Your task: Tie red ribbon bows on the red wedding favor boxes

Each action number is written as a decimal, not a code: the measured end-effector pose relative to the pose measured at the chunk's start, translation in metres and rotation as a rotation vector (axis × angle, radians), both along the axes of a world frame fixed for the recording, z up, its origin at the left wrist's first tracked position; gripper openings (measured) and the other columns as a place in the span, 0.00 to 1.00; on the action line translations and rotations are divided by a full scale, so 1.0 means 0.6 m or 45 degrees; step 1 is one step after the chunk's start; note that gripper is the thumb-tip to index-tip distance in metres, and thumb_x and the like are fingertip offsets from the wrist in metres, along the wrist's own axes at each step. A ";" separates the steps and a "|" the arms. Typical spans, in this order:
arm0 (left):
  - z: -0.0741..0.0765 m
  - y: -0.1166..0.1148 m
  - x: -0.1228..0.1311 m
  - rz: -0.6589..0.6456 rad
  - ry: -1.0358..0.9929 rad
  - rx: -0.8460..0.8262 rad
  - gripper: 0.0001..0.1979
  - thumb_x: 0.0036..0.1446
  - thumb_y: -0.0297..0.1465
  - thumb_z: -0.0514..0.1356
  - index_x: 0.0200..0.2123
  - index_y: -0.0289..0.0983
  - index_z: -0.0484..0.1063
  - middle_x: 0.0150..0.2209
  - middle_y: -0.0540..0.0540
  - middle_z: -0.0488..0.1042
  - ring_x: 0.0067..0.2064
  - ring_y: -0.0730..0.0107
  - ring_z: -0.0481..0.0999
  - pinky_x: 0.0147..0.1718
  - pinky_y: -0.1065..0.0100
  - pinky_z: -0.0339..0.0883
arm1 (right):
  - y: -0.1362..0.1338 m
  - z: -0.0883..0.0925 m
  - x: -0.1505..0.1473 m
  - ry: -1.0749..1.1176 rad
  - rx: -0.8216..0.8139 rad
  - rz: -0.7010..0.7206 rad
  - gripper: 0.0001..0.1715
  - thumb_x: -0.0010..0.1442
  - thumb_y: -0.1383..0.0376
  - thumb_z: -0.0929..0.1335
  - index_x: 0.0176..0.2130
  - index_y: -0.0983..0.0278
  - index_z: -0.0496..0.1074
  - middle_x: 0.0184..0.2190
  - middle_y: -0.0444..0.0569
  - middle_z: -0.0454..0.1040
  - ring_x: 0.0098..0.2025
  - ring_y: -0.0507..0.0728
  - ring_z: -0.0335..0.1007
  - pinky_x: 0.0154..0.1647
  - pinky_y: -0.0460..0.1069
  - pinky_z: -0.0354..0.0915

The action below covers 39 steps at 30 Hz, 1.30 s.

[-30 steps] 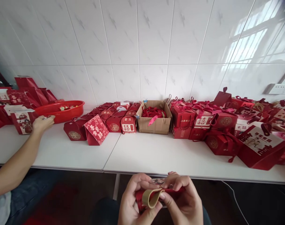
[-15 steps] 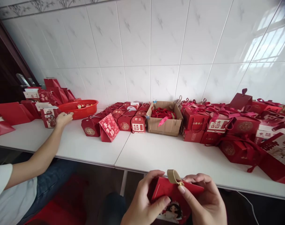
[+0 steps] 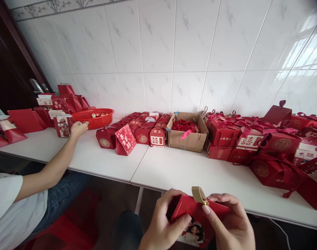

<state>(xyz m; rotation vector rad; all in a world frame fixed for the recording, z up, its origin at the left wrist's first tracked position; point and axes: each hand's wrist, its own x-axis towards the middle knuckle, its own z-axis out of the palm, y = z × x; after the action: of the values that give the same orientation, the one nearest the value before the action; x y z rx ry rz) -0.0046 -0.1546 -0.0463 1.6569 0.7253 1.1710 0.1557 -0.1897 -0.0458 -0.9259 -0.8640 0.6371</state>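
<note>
Both of my hands grip a red gift box (image 3: pixel 192 208) in front of me, below the table's front edge. A cartoon figure with dark hair is printed on its near face, and a gold ribbon loop (image 3: pixel 199 195) stands up from its top. My left hand (image 3: pixel 167 222) clasps the box's left side, thumb on the front panel. Around the right side is my right hand (image 3: pixel 230 222), its thumb pressed against the base of the loop. The underside of the box is out of sight.
On the white table (image 3: pixel 171 170) stand a cardboard carton (image 3: pixel 185 141) of red ribbons, many red gift boxes (image 3: pixel 223 133) at the right, and smaller ones (image 3: pixel 142 133) mid-left. A co-worker's hand (image 3: pixel 78 129) is beside an orange-red basin (image 3: pixel 99 121) at the left.
The whole view has shifted, so the table's things appear slightly further right. My hands keep nearly the same hold on the box. The co-worker's hand stays near the basin.
</note>
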 end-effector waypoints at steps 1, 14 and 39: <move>0.000 0.001 0.000 0.001 -0.009 -0.007 0.16 0.53 0.36 0.62 0.45 0.38 0.68 0.38 0.43 0.74 0.37 0.63 0.73 0.38 0.67 0.66 | 0.000 -0.002 0.001 -0.004 -0.002 0.004 0.16 0.46 0.69 0.76 0.36 0.61 0.70 0.32 0.47 0.75 0.35 0.54 0.74 0.39 0.47 0.72; -0.016 0.003 0.024 0.091 -0.450 -0.252 0.18 0.49 0.39 0.66 0.40 0.34 0.73 0.36 0.42 0.77 0.37 0.61 0.75 0.38 0.66 0.67 | -0.007 0.010 -0.019 -0.054 -0.236 0.195 0.32 0.51 0.57 0.74 0.54 0.61 0.67 0.48 0.54 0.75 0.45 0.60 0.75 0.46 0.50 0.72; -0.062 0.072 0.001 0.693 0.220 0.202 0.15 0.53 0.39 0.63 0.42 0.39 0.76 0.47 0.39 0.77 0.54 0.48 0.70 0.60 0.49 0.48 | -0.021 -0.028 0.132 0.041 -0.144 0.039 0.27 0.53 0.62 0.73 0.51 0.56 0.66 0.47 0.50 0.76 0.46 0.60 0.75 0.45 0.52 0.71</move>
<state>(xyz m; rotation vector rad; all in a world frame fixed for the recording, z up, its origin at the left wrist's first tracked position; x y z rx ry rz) -0.0038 -0.1113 -0.0837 1.7620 1.2765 1.5010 0.2351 -0.2025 -0.0624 -1.0028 -0.8211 0.7311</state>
